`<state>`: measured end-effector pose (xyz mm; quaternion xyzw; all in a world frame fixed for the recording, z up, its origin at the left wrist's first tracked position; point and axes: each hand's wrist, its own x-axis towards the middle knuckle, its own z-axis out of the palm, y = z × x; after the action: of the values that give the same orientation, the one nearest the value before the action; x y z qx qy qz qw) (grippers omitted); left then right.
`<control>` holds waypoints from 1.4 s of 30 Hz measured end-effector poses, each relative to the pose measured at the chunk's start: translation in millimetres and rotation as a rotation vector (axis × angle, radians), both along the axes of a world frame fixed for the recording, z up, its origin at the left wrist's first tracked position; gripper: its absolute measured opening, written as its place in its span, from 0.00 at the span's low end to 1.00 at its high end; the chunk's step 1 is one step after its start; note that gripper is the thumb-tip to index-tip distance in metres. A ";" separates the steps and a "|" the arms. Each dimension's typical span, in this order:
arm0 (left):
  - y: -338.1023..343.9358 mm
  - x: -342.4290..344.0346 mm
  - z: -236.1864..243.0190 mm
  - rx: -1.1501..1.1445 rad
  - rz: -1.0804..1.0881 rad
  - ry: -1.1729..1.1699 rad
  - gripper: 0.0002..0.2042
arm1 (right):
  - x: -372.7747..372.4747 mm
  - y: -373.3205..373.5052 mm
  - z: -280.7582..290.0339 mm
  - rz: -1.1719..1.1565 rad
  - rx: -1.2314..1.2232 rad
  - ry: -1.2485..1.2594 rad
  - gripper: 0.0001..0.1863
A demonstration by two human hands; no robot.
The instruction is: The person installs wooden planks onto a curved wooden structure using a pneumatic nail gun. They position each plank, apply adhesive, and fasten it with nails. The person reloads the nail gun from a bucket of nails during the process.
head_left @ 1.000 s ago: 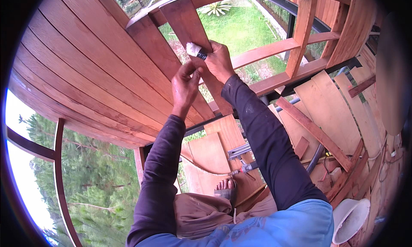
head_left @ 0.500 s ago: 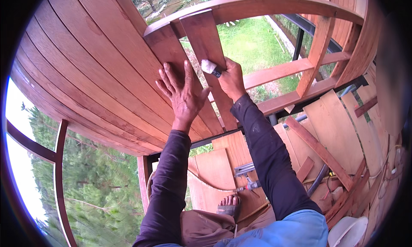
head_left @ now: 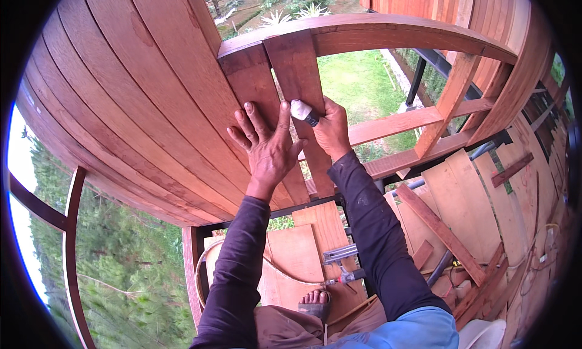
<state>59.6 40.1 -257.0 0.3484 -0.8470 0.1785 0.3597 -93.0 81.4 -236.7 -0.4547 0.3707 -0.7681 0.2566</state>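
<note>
My left hand [head_left: 267,152] lies with spread fingers on a reddish-brown plank [head_left: 247,76], its index fingertip reaching the narrow gap beside the neighbouring plank. That neighbouring plank [head_left: 298,64] stands upright against the curved wooden rail [head_left: 388,32], its top overlapping the rail. My right hand [head_left: 334,130] is at this plank's right edge, closed around a small black-and-white tube-like thing [head_left: 302,110]. The white end of this thing points up and left across the plank's face; its exact kind is unclear. The right fingers behind the plank are hidden.
Curved wooden cladding [head_left: 151,100] rises on the left. Near my sandalled foot [head_left: 315,303] lies an air nailer [head_left: 344,267] with a hose [head_left: 285,278]. Plywood sheets [head_left: 458,191] and loose offcuts [head_left: 439,232] cover the right side. Grass [head_left: 354,76] shows through the open frame.
The upright plank has shifted left, narrowing its gap to the plank beside it, and its top sits lower against the rail. Both hands keep their places on the planks. The view has tilted slightly.
</note>
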 end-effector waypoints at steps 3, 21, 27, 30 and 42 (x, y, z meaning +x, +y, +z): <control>0.1 2.5 1.8 0.020 -0.019 -0.003 0.47 | 4.5 1.2 1.0 0.014 0.005 -0.036 0.18; -8.3 5.0 -7.1 0.019 -0.171 0.121 0.48 | 3.6 -17.3 -18.5 -0.020 -0.092 0.017 0.22; -10.9 5.7 -5.1 -0.052 -0.153 0.052 0.50 | 3.1 -16.5 -18.1 -0.016 -0.087 -0.001 0.18; -11.8 6.0 -7.6 -0.051 -0.164 0.066 0.50 | 2.4 -16.8 -22.3 -0.040 -0.049 0.020 0.18; -8.4 6.7 -2.1 0.046 -0.168 0.089 0.46 | -5.7 -26.0 -27.9 -0.233 0.009 0.210 0.18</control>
<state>66.3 31.7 -259.2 0.2917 -0.8603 0.1126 0.4026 -98.6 55.4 -264.6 -0.4854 0.4493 -0.7391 0.1275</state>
